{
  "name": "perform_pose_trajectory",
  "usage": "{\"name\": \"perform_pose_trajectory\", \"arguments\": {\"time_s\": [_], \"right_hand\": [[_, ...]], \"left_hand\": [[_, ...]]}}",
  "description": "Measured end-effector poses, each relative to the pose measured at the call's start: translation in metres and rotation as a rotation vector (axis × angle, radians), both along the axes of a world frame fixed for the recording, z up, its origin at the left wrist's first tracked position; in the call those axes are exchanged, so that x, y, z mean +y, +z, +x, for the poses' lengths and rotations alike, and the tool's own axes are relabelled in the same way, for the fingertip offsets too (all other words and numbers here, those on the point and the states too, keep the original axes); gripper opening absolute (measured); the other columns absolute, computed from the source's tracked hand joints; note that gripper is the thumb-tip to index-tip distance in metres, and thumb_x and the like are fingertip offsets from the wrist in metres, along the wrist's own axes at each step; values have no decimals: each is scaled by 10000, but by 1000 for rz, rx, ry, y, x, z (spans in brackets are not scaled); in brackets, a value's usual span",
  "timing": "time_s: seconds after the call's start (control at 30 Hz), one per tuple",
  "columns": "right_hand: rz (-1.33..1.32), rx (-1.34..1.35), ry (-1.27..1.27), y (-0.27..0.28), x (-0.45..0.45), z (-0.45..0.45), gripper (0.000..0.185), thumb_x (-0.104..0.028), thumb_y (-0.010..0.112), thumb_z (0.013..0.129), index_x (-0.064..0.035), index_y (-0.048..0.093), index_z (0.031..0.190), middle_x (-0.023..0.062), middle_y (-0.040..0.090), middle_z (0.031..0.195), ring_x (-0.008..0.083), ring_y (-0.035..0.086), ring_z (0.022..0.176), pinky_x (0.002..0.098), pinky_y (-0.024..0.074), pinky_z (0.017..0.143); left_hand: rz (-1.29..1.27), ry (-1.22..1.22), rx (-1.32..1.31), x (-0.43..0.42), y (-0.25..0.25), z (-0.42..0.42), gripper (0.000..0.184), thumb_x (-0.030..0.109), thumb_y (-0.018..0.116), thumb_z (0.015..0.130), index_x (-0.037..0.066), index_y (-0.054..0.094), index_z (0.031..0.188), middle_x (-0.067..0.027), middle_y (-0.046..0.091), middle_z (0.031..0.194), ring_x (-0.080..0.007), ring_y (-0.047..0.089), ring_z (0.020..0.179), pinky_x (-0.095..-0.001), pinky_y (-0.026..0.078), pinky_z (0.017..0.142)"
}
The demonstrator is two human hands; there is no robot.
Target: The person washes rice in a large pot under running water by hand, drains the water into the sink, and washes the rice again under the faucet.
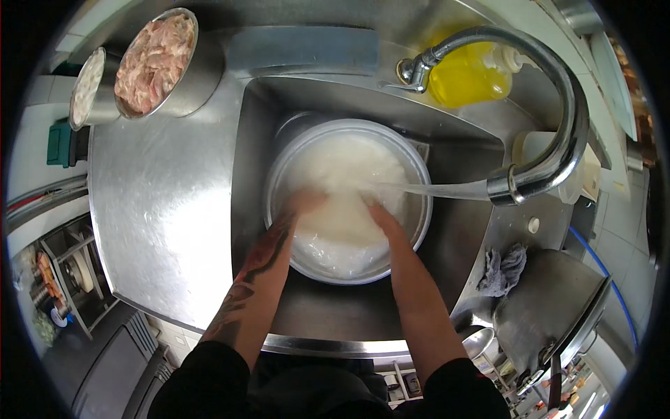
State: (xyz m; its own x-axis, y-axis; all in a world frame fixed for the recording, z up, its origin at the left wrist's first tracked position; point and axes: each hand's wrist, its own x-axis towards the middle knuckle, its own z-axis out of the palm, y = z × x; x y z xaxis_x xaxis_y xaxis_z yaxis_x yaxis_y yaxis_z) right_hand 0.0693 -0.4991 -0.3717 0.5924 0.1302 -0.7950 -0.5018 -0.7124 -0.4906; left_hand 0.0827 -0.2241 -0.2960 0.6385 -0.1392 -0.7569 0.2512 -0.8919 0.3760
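Filling the bowl (421,230), cloudy water (342,234) blurs left hand (307,201) and right hand (376,208); grip unclear.

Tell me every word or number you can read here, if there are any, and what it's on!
No words, brands, numbers or signs can be read.
Yellow bottle by the tap: I can't make out any writing.
Big round bowl in the sink: no writing that I can see.
Little blue-and-white round thing at the lower left: too small and blurred to tell.
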Motion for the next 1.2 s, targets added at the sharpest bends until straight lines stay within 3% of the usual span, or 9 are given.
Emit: {"name": "perform_pose_trajectory", "arguments": {"time_s": [0.07, 0.2, 0.4, 0.53, 0.73, 0.83, 0.9, 1.0, 1.2], "right_hand": [[110, 87, -314, 87, 18, -21, 729, -578, 514, 906, -51, 480, 1409, 166, 507, 1411, 299, 560, 1213, 415, 421, 1039], [569, 505, -881, 21, 36, -67, 554, -431, 551, 931, -55, 541, 1339, 141, 594, 1269, 259, 618, 1090, 408, 522, 896], [819, 204, -871, 32, 79, -72, 407, -219, 585, 933, -21, 567, 1288, 107, 659, 1107, 165, 633, 964, 286, 513, 828], [712, -76, -1107, 128, 107, -39, 327, -155, 602, 926, 1, 615, 1214, 98, 679, 1040, 170, 640, 926, 299, 508, 817], [456, -571, -483, 101, 85, -1, 310, -212, 583, 958, 24, 629, 1154, 146, 696, 1034, 231, 666, 936, 313, 504, 811], [243, -517, -290, 122, 83, 29, 283, -254, 614, 920, -7, 671, 1046, 199, 683, 1037, 344, 664, 927, 372, 515, 788], [-247, -387, 296, 154, 83, 62, 177, -173, 597, 873, -15, 665, 916, 178, 685, 912, 335, 641, 860, 407, 511, 735], [-230, -913, 499, 86, 63, 80, 217, -215, 591, 848, -34, 656, 948, 182, 656, 932, 367, 614, 955, 460, 509, 788], [-454, -674, 390, 76, 27, 76, 462, -335, 608, 853, -68, 594, 1230, 173, 590, 1269, 360, 560, 1170, 474, 443, 989]], "left_hand": [[-40, -37, 32, 3, -70, -34, 592, 502, 384, 953, 92, 510, 1362, -164, 459, 1426, -330, 451, 1311, -438, 335, 1104], [-256, 281, 8, -13, -165, -105, 560, 444, 429, 978, 79, 484, 1399, -159, 498, 1366, -266, 490, 1216, -401, 377, 1012], [-500, 961, 71, -56, -14, -74, 399, 336, 553, 954, 46, 610, 1222, -136, 698, 950, -227, 665, 772, -354, 530, 707], [-547, 1027, -251, -63, 61, -45, 301, 293, 620, 918, 36, 658, 1069, -66, 625, 648, -168, 534, 490, -343, 459, 496], [-596, 796, -357, -56, 42, -18, 294, 274, 619, 951, 3, 657, 1058, -100, 665, 779, -126, 546, 619, -322, 465, 606], [-560, 606, -600, -50, 60, 4, 282, 264, 584, 961, 3, 679, 1004, -122, 681, 790, -206, 602, 617, -352, 479, 628], [-247, 545, -153, -41, 82, 40, 299, 276, 616, 857, 58, 667, 1056, -179, 675, 948, -369, 628, 920, -469, 481, 832], [-169, 120, -863, -27, 6, 51, 235, 218, 616, 866, 46, 691, 1006, -191, 655, 929, -378, 624, 941, -469, 495, 814], [57, -51, -615, 1, 2, 36, 299, 218, 633, 780, 95, 692, 1046, -156, 614, 1140, -367, 598, 1046, -465, 494, 912]]}}
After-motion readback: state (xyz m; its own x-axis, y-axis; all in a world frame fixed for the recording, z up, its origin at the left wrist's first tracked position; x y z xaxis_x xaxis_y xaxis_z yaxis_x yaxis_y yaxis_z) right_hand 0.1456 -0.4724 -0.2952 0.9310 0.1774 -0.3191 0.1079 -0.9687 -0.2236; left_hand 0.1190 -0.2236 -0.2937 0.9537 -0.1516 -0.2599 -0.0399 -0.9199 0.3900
